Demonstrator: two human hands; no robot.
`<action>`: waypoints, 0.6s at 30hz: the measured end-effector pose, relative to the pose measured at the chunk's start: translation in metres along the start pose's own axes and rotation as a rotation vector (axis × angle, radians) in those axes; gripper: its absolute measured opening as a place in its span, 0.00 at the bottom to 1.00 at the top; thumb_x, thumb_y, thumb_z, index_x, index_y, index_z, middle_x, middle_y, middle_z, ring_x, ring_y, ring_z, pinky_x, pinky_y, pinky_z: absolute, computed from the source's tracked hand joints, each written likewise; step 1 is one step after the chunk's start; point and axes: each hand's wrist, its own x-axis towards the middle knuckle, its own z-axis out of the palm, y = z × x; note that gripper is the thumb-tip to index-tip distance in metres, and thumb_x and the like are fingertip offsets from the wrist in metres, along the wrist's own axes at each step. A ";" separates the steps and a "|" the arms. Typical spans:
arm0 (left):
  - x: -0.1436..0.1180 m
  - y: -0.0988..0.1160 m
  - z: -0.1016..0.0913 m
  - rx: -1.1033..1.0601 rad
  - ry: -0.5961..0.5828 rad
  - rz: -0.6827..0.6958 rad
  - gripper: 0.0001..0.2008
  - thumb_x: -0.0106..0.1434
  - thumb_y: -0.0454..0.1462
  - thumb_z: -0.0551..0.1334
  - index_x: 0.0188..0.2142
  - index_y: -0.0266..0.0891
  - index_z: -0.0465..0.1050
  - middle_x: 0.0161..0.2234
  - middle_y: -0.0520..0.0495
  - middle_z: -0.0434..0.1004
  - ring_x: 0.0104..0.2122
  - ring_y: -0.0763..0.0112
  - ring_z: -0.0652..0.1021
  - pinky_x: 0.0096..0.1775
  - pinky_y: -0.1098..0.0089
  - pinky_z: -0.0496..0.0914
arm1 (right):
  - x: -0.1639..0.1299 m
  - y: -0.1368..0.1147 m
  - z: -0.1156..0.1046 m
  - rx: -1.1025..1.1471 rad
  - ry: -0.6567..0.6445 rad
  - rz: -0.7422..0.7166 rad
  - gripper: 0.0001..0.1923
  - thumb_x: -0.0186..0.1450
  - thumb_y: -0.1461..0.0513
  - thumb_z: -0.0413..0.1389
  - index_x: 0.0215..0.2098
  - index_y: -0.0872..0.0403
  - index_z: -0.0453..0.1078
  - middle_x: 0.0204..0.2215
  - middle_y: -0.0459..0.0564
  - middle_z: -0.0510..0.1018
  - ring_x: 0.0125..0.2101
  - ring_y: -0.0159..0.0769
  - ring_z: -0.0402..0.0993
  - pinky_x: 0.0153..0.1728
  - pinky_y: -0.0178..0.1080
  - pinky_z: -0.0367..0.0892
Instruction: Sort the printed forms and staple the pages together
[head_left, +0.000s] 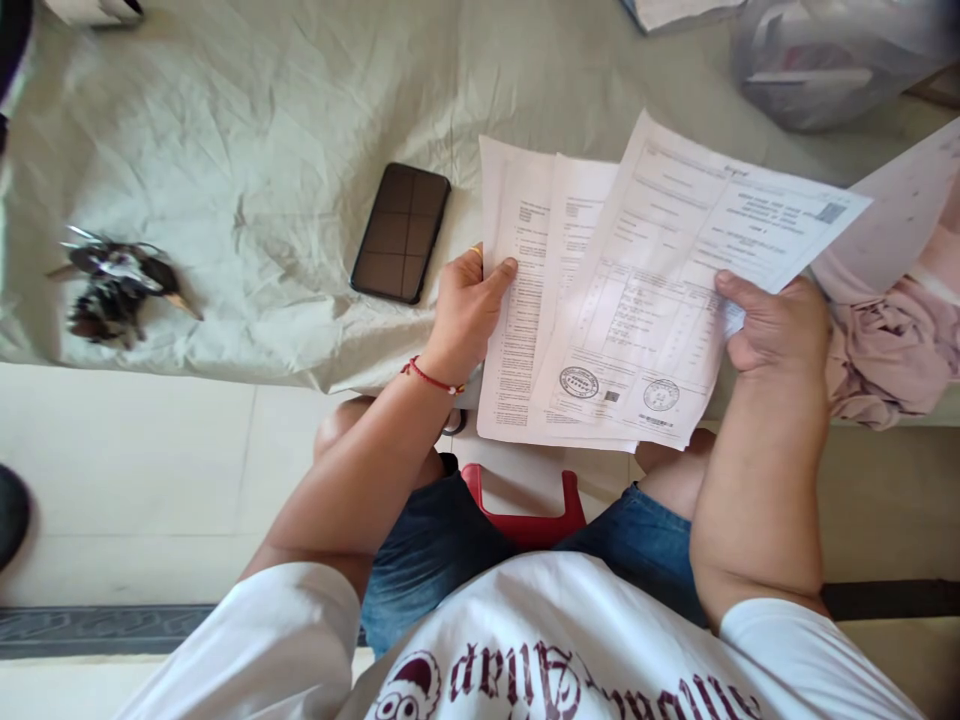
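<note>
My left hand (pixel 471 305) pinches the left edge of printed paper sheets (pixel 517 350), thumb on top and the other fingers underneath. My right hand (pixel 780 318) grips the right side of a stamped printed form (pixel 637 290), its thumb lying on the print. The form overlaps the left sheets and is tilted, with two round ink stamps near its lower edge. Both sets of paper hang over the near edge of the cloth-covered surface, above my lap. A dark phone (pixel 401 232) lies face up just left of my left hand.
Keys (pixel 120 285) lie on the pale green cloth (pixel 262 130) at the left. Folded pink fabric (pixel 892 345) sits at the right edge, with a clear plastic bag (pixel 832 70) behind it. A red stool (pixel 525 520) shows between my legs.
</note>
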 end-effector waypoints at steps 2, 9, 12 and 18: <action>0.000 0.000 0.000 0.004 -0.002 -0.004 0.21 0.66 0.55 0.77 0.43 0.44 0.79 0.43 0.41 0.91 0.52 0.48 0.89 0.49 0.55 0.85 | 0.000 0.001 0.000 0.004 -0.002 -0.005 0.26 0.43 0.64 0.83 0.40 0.50 0.87 0.45 0.51 0.92 0.51 0.51 0.87 0.65 0.56 0.82; 0.001 -0.002 -0.001 0.001 0.006 -0.015 0.20 0.65 0.54 0.77 0.43 0.44 0.78 0.42 0.42 0.90 0.47 0.51 0.90 0.47 0.57 0.84 | -0.005 -0.003 0.002 0.041 -0.083 0.118 0.24 0.43 0.63 0.82 0.39 0.52 0.86 0.45 0.55 0.92 0.53 0.57 0.88 0.65 0.61 0.80; 0.001 -0.002 -0.002 0.010 0.015 -0.022 0.19 0.66 0.53 0.76 0.41 0.44 0.78 0.40 0.44 0.90 0.44 0.54 0.89 0.44 0.59 0.84 | -0.007 -0.005 0.002 0.040 -0.105 0.147 0.23 0.43 0.63 0.80 0.38 0.52 0.86 0.45 0.54 0.92 0.54 0.58 0.88 0.66 0.62 0.80; 0.001 -0.001 -0.001 0.016 0.031 -0.029 0.13 0.71 0.48 0.73 0.40 0.44 0.77 0.39 0.45 0.88 0.40 0.60 0.86 0.42 0.62 0.81 | -0.003 -0.003 -0.002 -0.014 -0.130 0.142 0.20 0.44 0.61 0.80 0.36 0.48 0.85 0.45 0.49 0.92 0.54 0.56 0.89 0.66 0.62 0.81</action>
